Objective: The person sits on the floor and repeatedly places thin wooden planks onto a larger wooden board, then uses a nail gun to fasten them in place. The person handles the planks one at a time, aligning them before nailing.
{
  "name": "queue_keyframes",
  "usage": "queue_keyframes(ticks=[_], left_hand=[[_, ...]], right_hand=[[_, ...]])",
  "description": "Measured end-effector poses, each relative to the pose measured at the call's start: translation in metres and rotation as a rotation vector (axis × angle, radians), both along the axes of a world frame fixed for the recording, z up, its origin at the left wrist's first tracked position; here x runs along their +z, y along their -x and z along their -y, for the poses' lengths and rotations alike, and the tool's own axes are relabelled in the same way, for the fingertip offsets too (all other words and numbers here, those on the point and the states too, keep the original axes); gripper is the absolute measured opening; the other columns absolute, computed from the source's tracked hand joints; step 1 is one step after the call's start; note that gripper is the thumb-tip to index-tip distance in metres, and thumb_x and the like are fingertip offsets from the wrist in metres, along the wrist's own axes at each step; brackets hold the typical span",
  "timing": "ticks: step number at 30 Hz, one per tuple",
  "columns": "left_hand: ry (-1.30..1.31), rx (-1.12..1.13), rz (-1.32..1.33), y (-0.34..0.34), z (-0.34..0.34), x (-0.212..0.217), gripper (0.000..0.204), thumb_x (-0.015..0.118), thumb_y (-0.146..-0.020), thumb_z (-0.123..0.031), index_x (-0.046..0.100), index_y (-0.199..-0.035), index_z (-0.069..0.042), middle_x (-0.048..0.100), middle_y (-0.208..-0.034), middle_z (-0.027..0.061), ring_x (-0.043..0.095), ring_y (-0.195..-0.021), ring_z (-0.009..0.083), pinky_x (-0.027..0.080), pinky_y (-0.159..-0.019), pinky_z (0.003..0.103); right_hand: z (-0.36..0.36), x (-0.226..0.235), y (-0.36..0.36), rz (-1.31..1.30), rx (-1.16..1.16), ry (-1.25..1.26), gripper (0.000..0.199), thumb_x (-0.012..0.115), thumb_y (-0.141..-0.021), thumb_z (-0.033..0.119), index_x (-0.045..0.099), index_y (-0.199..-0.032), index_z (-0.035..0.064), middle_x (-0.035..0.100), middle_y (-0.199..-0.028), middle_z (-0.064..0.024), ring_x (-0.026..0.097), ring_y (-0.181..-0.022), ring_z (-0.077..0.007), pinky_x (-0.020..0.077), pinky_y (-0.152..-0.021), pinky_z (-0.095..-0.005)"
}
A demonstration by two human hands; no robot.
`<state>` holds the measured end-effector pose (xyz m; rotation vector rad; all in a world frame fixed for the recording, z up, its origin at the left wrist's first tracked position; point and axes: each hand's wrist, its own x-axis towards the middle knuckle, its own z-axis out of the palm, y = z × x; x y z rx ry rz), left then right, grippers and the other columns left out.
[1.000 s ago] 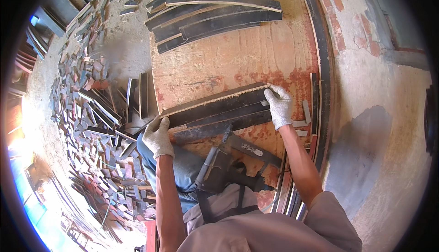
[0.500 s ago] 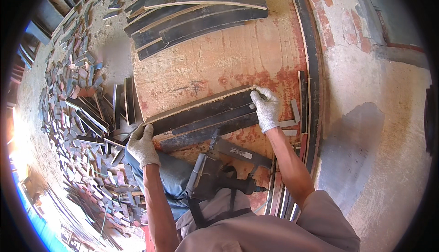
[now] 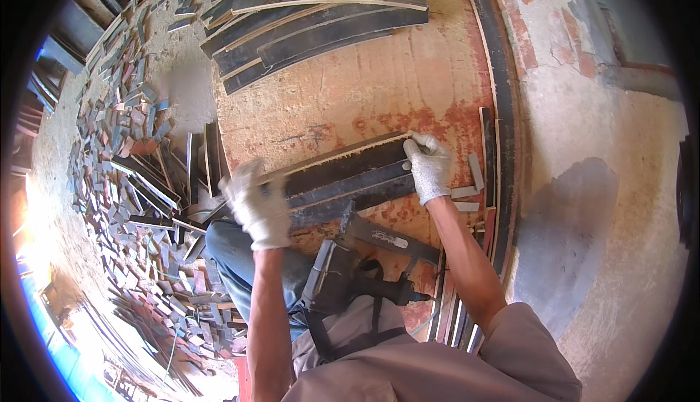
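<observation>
A long dark wooden strip [image 3: 350, 163] with a pale rough edge lies slanted across the board in front of me. My right hand [image 3: 429, 165], in a pale knitted glove, grips its right end between thumb and fingers. Over the strip's left end is my left hand [image 3: 259, 209], gloved alike; motion smears its fingers, so its grip cannot be made out. Another dark strip [image 3: 364, 192] lies alongside on the near side. Close to my lap rests a dark nail gun [image 3: 328, 271], touched by neither hand.
Dark wooden strips [image 3: 321, 33] are stacked on the far part of the stained board [image 3: 350, 103]. Many small offcuts [image 3: 138, 183] cover the floor at left. Short grey pieces [image 3: 467, 192] and long upright strips [image 3: 502, 110] line the board's right side, near a wall [image 3: 554, 125].
My left hand has left its hold at the strip's left end and moved right and up over it, blurring. My right hand stays at the right end.
</observation>
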<state>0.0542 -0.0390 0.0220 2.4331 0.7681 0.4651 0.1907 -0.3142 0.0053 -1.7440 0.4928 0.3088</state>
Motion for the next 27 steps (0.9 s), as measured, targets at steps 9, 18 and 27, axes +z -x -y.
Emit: queue_keyframes(ticks=[9,18,27], left_hand=[[0.103,-0.265,-0.023,-0.049,0.040,-0.004,0.010,0.078,-0.077,-0.022,0.078,-0.080,-0.013,0.071,-0.078,0.0057,0.063,-0.082,0.0288,0.044,-0.097,0.044],[0.071,-0.244,-0.001,-0.052,0.038,0.002,0.009,0.078,-0.075,-0.021,0.076,-0.076,-0.012,0.067,-0.074,0.0067,0.060,-0.081,0.0301,0.047,-0.083,0.042],[0.102,-0.230,-0.064,-0.052,0.039,0.006,0.011,0.074,-0.079,-0.023,0.077,-0.073,-0.014,0.071,-0.080,0.0057,0.062,-0.083,0.0288,0.042,-0.095,0.042]], right_hand=[[-0.004,0.012,-0.004,-0.046,-0.015,0.021,0.028,0.074,-0.090,0.008,0.070,-0.115,-0.0050,0.072,-0.087,-0.0061,0.064,-0.065,-0.0103,0.0549,-0.055,-0.0253],[0.005,0.110,0.152,0.115,0.980,0.597,0.079,0.078,-0.083,0.029,0.041,-0.143,-0.0063,0.064,-0.110,-0.0234,0.061,-0.104,-0.0415,0.0492,-0.090,-0.0523],[0.013,0.086,0.213,-0.062,1.009,0.494,0.111,0.079,-0.073,0.029,0.016,-0.155,-0.0112,0.069,-0.105,-0.0302,0.069,-0.092,-0.0467,0.0542,-0.088,-0.0480]])
